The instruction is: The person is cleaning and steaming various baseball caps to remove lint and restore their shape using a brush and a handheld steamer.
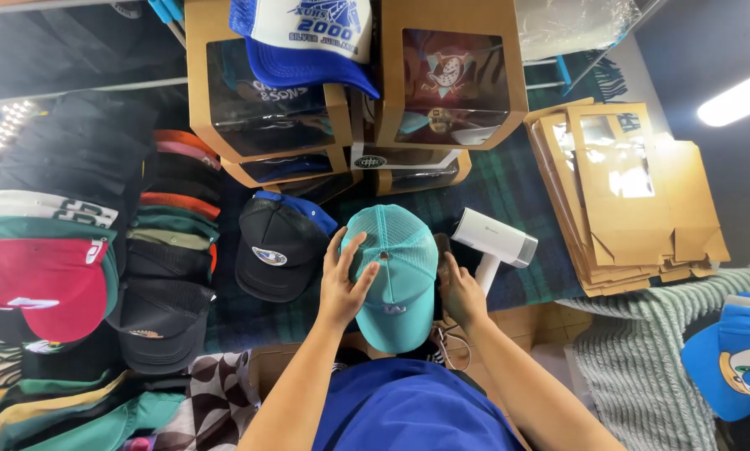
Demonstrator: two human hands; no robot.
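Two hands, left (342, 288) and right (461, 294), fingers gripping teal mesh cap (392, 280).

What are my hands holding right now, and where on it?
Both hold the teal cap: left hand spread on its crown, right hand against its opposite side.
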